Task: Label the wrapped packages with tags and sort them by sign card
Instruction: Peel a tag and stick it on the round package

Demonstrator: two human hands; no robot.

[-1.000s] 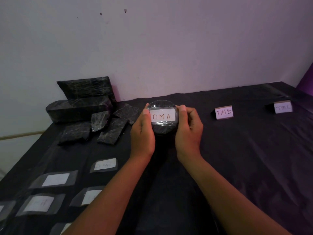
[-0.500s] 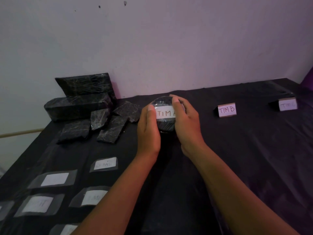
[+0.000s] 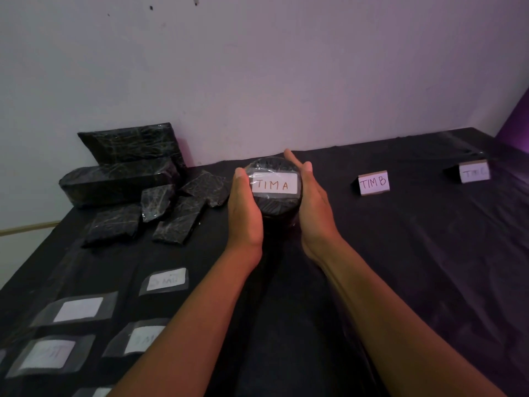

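A round package [image 3: 276, 206] wrapped in black plastic sits between my hands on the black-covered table, with a white tag [image 3: 273, 184] reading "TIM A" on its front. My left hand [image 3: 244, 213] lies flat against its left side, thumb by the tag's edge. My right hand [image 3: 315, 207] stands at its right side with straight fingers reaching past the back; I cannot tell whether it touches. To the right stand the sign cards "TIM B" [image 3: 373, 183] and "TIM C" [image 3: 473, 173].
A pile of black wrapped packages [image 3: 120, 179] lies at the back left against the wall. Several loose white tags on clear tape [image 3: 77, 309] lie at the front left. The black cloth [image 3: 415, 267] stretches to the right. The wall runs close behind.
Both hands carried the package slightly forward and right. My right hand, curled round it before, has straightened its fingers beside it. My left hand's fingers have flattened too.
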